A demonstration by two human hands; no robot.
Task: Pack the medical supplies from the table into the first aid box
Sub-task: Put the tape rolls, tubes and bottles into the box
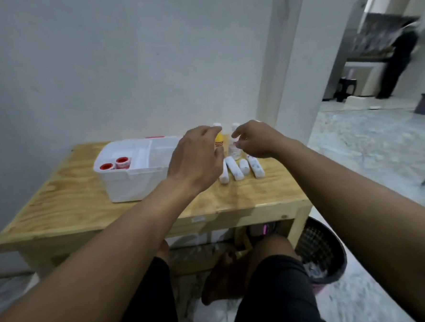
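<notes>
An open white first aid box (pixel 133 183) stands on the left half of the wooden table (pixel 79 201). Two red-and-white tape rolls (pixel 114 164) lie in its left compartment. My left hand (pixel 196 159) curls around a yellow bottle with a white cap (pixel 218 137) just right of the box. My right hand (pixel 255 140) has its fingertips at the right side of a clear bottle (pixel 234 149); whether they grip it is unclear. Several white bandage rolls (pixel 234 169) lie in a row in front of the bottles.
The table backs onto a white wall. A dark mesh waste basket (pixel 321 251) sits on the floor by the table's right leg. My knees are under the front edge. A person (pixel 399 59) stands far back right in the open doorway.
</notes>
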